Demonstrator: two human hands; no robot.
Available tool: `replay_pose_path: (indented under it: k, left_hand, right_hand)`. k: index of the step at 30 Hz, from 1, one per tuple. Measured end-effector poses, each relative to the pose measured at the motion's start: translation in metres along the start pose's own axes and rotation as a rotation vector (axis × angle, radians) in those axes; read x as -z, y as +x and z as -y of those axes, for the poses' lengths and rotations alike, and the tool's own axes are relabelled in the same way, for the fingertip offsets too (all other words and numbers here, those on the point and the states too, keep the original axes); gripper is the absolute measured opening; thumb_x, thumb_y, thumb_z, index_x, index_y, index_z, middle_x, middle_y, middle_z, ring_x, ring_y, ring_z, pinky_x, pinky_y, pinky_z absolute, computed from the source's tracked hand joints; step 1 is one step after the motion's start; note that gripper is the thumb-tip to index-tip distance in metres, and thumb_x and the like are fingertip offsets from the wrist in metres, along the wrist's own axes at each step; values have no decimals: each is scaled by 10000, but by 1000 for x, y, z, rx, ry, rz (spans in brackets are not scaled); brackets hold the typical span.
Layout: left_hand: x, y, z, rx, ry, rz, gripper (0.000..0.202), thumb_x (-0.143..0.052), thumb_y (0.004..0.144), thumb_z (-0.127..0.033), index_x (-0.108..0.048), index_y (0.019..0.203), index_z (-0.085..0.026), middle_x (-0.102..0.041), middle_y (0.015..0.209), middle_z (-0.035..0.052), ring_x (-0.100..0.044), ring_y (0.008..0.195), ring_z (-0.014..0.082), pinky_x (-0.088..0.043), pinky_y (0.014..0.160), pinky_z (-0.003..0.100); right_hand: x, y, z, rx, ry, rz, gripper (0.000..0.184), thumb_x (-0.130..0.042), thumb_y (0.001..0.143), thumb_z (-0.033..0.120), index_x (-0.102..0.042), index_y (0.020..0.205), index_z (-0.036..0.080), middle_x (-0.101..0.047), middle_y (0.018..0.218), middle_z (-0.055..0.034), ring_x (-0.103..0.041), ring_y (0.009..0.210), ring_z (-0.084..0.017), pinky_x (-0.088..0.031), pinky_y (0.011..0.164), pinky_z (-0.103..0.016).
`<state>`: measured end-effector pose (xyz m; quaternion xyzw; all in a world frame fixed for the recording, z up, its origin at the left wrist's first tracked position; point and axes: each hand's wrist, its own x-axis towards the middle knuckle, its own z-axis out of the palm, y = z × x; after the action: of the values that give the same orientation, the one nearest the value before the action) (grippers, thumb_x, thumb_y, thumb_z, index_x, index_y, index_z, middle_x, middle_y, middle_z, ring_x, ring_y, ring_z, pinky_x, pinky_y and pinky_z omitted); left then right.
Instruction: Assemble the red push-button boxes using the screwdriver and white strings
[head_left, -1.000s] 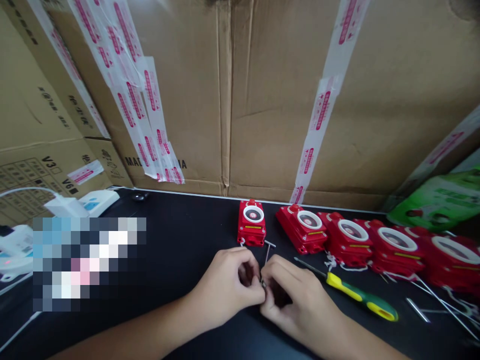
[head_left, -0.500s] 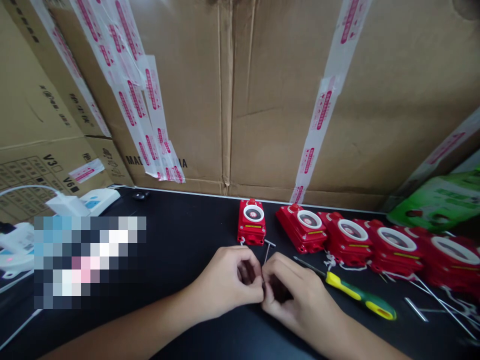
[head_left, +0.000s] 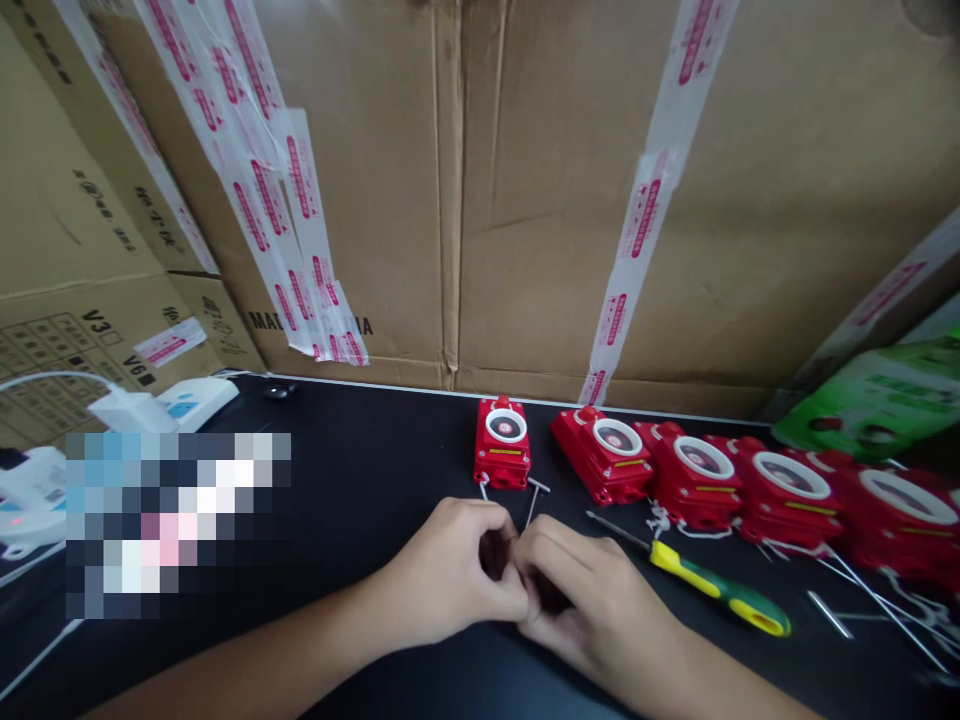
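My left hand [head_left: 469, 565] and my right hand [head_left: 589, 590] meet fingertip to fingertip over the black table [head_left: 330, 470]. Both are closed in a pinch, and whatever sits between the fingertips is hidden. Just beyond them stands a red box with a round white ring [head_left: 502, 443], a white cord at its lower edge. A small T-handled metal tool [head_left: 537, 487] lies by that box, its shaft partly behind my right hand. To the right of my right hand rests a screwdriver with a yellow and green handle [head_left: 716, 588].
Several similar red boxes [head_left: 697, 475] line the right side, with white cords and another T-handled tool [head_left: 830, 614] before them. A green package [head_left: 870, 400] stands behind. White power strips [head_left: 202, 402] lie at left. A cardboard wall [head_left: 540, 200] closes the back.
My right hand has shifted slightly left and down, so its fingertips now overlap those of my left hand more. The boxes and tools have stayed in place.
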<state>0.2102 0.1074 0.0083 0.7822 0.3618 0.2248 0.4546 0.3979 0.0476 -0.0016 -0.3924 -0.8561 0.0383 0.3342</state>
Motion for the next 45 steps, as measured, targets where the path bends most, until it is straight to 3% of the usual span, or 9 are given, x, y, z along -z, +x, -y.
replay_pose_path:
  k: [21,36,45]
  left_hand:
    - [5,1,2,-40,-70,0,69,-692,717,-135,-645,733,-183,-614,714,-46,-558,656,120,-429,600,215]
    - [2,-1,3,19,-33,-21,152,-702,670,-167,-554,648,-195,-608,674,-41,-520,615,122,-387,556,230]
    - [5,-1,3,18,-35,12,97,-694,679,-160,-602,678,-192,-629,677,-44,-550,620,127,-405,566,228]
  right_hand:
    - [-3,-4,-4,-92,27,-21,180,-528,890,54,-530,928,230,-621,836,-11,-616,686,-137,-501,609,-231]
    - [-3,-1,-4,4,-21,-36,174,-561,920,51,-540,921,224,-614,808,1,-595,644,-124,-459,558,-216]
    - [-4,-2,-5,14,-15,-37,192,-547,918,37,-541,940,227,-617,817,2,-592,652,-127,-465,577,-222]
